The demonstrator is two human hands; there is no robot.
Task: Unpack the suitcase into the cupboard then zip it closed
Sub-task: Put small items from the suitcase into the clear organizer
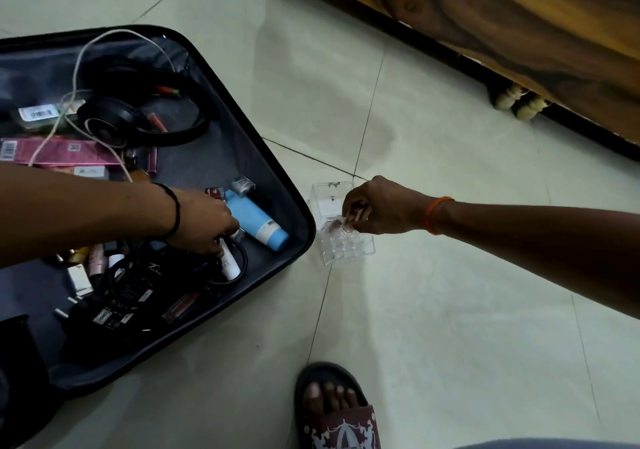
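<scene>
Clearly early: the suitcase (pixel 277 185) lies open on the floor, packed with headphones (pixel 114 119), a blue bottle (pixel 258 221), tubes and boxes, so we judge most unpacking and the zipping remain. Our left hand (pixel 204 221) reaches inside the suitcase, fingers curled round a small white tube (pixel 230 263) (grip partly hidden). Our right hand (pixel 375 208), just beside the suitcase's edge, pinches something small over a clear organiser (pixel 346 240). The cupboard (pixel 519 15) stands well apart from the suitcase.

Glossy tile floor (pixel 433 310); clear plastic organiser (pixel 341 240); wooden cupboard (pixel 519 15).
</scene>
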